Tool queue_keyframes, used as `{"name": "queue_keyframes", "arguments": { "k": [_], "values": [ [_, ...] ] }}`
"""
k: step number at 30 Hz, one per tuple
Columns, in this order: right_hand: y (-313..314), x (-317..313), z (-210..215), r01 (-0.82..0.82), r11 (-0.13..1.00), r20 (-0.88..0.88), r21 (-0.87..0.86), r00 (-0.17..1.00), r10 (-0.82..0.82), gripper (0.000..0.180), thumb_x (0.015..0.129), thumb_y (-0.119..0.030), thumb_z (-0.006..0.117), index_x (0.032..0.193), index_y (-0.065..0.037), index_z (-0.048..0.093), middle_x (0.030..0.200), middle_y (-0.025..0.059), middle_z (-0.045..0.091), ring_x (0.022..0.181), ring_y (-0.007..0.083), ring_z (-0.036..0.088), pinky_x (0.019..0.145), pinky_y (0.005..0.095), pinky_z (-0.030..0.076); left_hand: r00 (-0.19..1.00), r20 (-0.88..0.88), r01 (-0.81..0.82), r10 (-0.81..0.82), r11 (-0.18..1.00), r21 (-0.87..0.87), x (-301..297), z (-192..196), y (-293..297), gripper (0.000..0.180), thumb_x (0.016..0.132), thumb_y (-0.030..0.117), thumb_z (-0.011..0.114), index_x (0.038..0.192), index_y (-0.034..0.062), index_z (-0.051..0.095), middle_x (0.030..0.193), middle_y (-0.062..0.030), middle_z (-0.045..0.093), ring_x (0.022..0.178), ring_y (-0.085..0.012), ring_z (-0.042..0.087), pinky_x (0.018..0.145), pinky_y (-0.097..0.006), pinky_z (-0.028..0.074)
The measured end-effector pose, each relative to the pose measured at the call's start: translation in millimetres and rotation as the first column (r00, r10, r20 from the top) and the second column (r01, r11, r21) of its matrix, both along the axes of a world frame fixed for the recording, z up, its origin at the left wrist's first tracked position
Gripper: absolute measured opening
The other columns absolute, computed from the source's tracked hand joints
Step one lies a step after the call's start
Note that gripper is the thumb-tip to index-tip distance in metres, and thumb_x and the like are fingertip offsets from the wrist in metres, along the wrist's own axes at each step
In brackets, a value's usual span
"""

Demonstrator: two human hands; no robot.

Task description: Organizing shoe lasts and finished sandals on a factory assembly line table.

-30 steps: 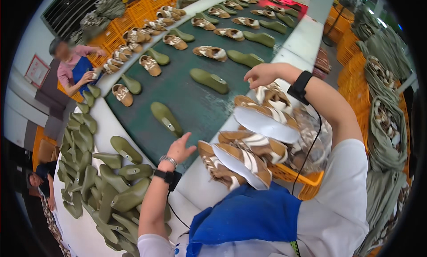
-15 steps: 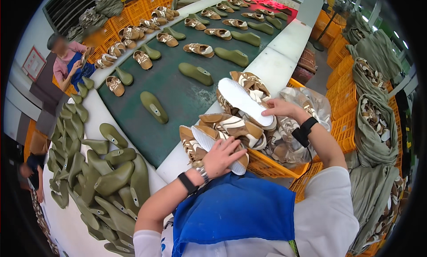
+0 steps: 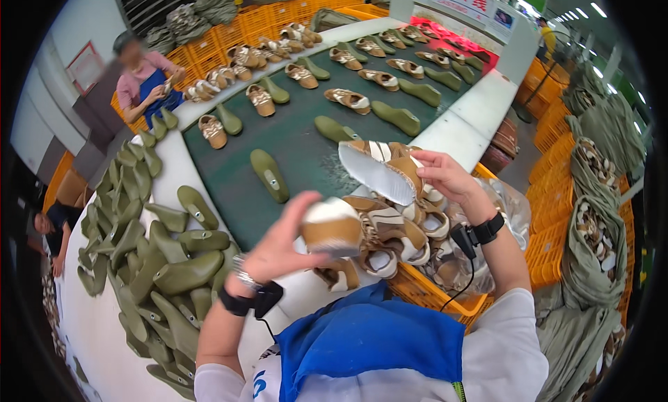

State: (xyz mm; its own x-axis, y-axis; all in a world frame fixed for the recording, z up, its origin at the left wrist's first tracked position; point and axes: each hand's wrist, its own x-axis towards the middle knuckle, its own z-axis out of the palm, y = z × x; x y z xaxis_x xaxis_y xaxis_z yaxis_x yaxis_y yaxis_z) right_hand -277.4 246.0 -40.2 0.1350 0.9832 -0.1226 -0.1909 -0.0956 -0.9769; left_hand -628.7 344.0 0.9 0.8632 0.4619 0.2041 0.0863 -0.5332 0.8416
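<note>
My left hand (image 3: pixel 278 249) grips a tan and white shoe upper (image 3: pixel 332 228) by its heel end, raised above the white table edge. My right hand (image 3: pixel 445 176) rests on a second brown and white shoe upper (image 3: pixel 379 167) that lies sole side up on top of the heap. Both sit over an orange crate (image 3: pixel 435 297) lined with clear plastic and filled with several similar uppers (image 3: pixel 390 228). An olive green shoe last (image 3: pixel 270 172) lies on the dark green conveyor belt (image 3: pixel 292 141) just beyond my left hand.
A big pile of green lasts (image 3: pixel 149 256) covers the white table at my left. Pairs of lasts and finished uppers (image 3: pixel 348 99) ride the belt farther away. A person in a blue apron (image 3: pixel 142 82) works at the far left. Orange crates (image 3: pixel 557 186) and sacks (image 3: pixel 588 242) stand at right.
My left hand has taken one upper from the crate and lifted it toward me. My right hand stayed on the upturned upper atop the heap.
</note>
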Motion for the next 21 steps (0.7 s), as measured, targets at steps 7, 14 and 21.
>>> {"name": "queue_keyframes", "arguments": {
  "k": [7,14,21],
  "values": [
    [142,-59,39,-0.327,0.944,0.663,-0.031,0.701,0.265,0.05,0.072,-0.007,0.064,0.119,0.005,0.05,0.109,0.0137,0.06,0.096,0.0174,0.058,0.082,0.0269,0.046,0.918,0.239,0.026,0.316,0.555,-0.832,-95,3,72,0.073,0.074,0.021,0.072,0.132,0.0024,0.031,0.122,-0.008,0.05,0.109,-0.017,0.052,0.093,-0.031,0.041],
    [291,-88,-64,-0.28,0.936,0.972,-0.211,0.041,0.231,0.027,0.07,-0.011,0.062,0.096,-0.012,0.057,0.089,0.0127,0.063,0.09,0.0327,0.058,0.072,0.0417,0.046,0.908,-0.174,-0.406,0.381,0.903,-0.142,-75,-33,166,0.065,0.069,0.001,0.066,0.124,0.0076,0.033,0.095,-0.0075,0.061,0.09,-0.019,0.058,0.087,-0.034,0.041],
    [379,-83,-135,-0.177,0.984,0.998,-0.011,-0.071,-0.002,0.043,0.071,-0.014,0.064,0.112,-0.016,0.05,0.105,0.013,0.058,0.107,0.0309,0.051,0.086,0.0443,0.041,0.7,-0.339,-0.396,0.628,0.737,0.548,-58,-187,277,0.035,0.064,0.004,0.064,0.098,0.01,0.058,0.102,-0.0091,0.059,0.111,-0.0261,0.048,0.102,-0.049,0.022]
  ]
}}
